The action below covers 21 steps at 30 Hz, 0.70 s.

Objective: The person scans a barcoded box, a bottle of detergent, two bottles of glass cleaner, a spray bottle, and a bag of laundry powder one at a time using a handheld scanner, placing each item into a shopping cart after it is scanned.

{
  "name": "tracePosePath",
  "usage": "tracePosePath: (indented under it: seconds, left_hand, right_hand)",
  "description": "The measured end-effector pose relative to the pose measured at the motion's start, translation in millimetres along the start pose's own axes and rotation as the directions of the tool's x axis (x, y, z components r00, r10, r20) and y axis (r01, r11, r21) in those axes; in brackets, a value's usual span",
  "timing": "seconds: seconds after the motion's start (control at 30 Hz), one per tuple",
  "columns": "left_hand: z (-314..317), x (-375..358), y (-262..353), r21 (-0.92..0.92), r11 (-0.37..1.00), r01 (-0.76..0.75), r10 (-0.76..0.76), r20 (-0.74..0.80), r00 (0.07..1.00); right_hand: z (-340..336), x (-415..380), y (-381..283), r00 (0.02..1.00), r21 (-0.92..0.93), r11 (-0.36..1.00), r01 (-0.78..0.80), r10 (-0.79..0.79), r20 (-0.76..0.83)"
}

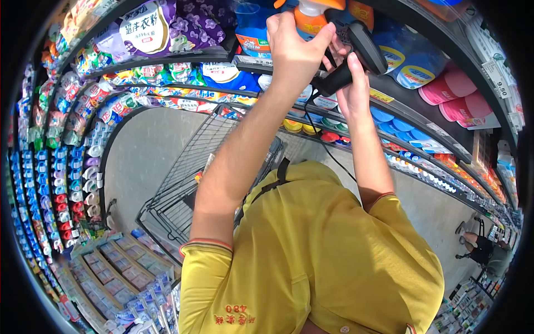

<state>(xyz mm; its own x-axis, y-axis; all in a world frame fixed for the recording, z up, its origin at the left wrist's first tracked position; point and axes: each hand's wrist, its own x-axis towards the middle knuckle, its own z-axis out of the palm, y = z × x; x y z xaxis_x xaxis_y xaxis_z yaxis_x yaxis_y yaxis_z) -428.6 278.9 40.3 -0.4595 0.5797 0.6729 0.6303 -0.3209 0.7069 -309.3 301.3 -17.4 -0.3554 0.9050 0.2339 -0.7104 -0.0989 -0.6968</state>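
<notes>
At the top middle, my left hand (297, 44) has its fingers round an orange spray bottle (312, 19) with a white and orange trigger top. My right hand (353, 83) holds a black handheld scanner (364, 50) just right of the bottle. The scanner's grip lies in my palm, its rounded head is beside the bottle, and a black cable (317, 131) hangs from it. Both hands are raised close together in front of a shelf, above its price-label edge (255, 61). The lower part of the bottle is hidden behind my left hand.
A wire shopping cart (183, 167) stands below my left arm. Shelves curve round both sides, with purple detergent bags (147, 28) at left, blue containers (414, 72) and pink ones (450, 92) at right. Another person (484, 247) is at the far lower right.
</notes>
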Motion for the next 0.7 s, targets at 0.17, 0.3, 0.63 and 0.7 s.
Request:
tracePosePath:
  seconds: [0.17, 0.3, 0.63, 0.7]
  left_hand:
    - [1.8, -11.3, 6.9, -0.106, 0.994, -0.004, 0.003, -0.011, 1.0]
    - [-4.7, -33.4, 0.5, -0.141, 0.982, -0.124, 0.132, 0.054, 0.99]
    - [-123.2, -36.3, 55.3, -0.595, 0.799, 0.088, 0.009, 0.158, 0.987]
    - [-150.8, -38.8, 48.2, -0.786, 0.43, 0.443, -0.294, 0.342, 0.892]
  right_hand:
    - [8.6, -24.3, -1.2, 0.996, 0.002, 1.0, 0.007, -0.006, -0.085]
    - [11.5, -39.0, -4.6, 0.988, 0.014, 1.0, 0.012, -0.01, -0.153]
    - [12.6, -80.3, -37.9, 0.972, -0.22, 0.971, -0.092, 0.04, -0.231]
    - [17.0, -89.4, -28.9, 0.972, -0.2, 0.963, -0.181, 0.143, -0.189]
